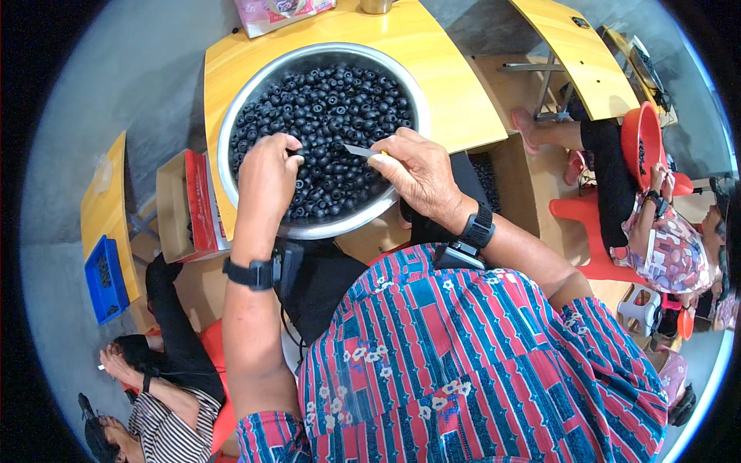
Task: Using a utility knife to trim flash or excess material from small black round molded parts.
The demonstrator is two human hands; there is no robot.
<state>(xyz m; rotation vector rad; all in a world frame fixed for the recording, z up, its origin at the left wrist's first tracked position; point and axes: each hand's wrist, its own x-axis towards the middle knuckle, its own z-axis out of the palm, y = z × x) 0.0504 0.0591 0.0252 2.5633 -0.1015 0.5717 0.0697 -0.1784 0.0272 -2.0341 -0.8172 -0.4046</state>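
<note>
A wide metal basin [225,147] holds a heap of small round black pieces with holes [328,100]. My left hand [266,174] is over the basin's left side, thumb and forefinger pinched on one small black piece [300,152]. My right hand [423,171] is closed around a small knife [358,150] at the basin's right side. The knife's bare blade points left, toward the pinched piece but apart from it. A bit of yellow shows at the knife's grip; my fingers hide most of the rest.
The basin stands on a yellow table [455,100]. Behind it are a pink package [266,17] and a metal cup [376,5]. Open cardboard boxes [171,204] flank the table. Co-workers sit left and right, the right one with a red basin [652,139]. A blue tray [99,305] lies far left.
</note>
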